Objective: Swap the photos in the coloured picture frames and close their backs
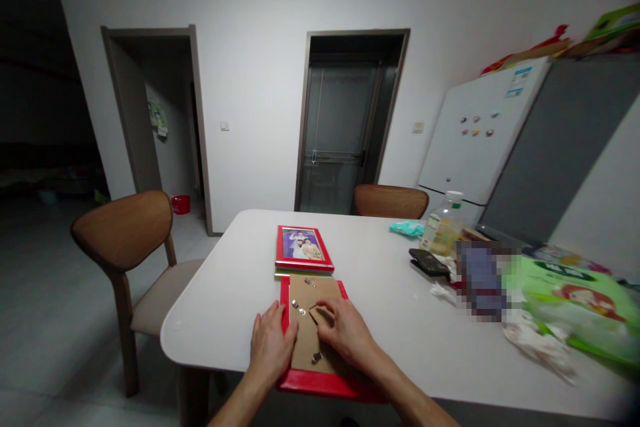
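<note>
A red picture frame [320,383] lies back side up at the table's near edge, its brown backing board [305,350] showing with small metal clips on it. My left hand [273,340] rests on the frame's left side, its fingers curled around the edge and the thumb on the board. Over the right half of the board, my right hand [347,332] pinches a flap at the middle, where a dark slit shows. Just beyond lies a red framed photo [304,247], face up, on top of another frame with a greenish edge.
On the white table [370,280], a bottle [443,230], a black object [429,262], a teal packet [407,229], tissues [540,347] and a green bag [575,293] lie to the right. Wooden chairs stand at the left [125,233] and far side [391,199].
</note>
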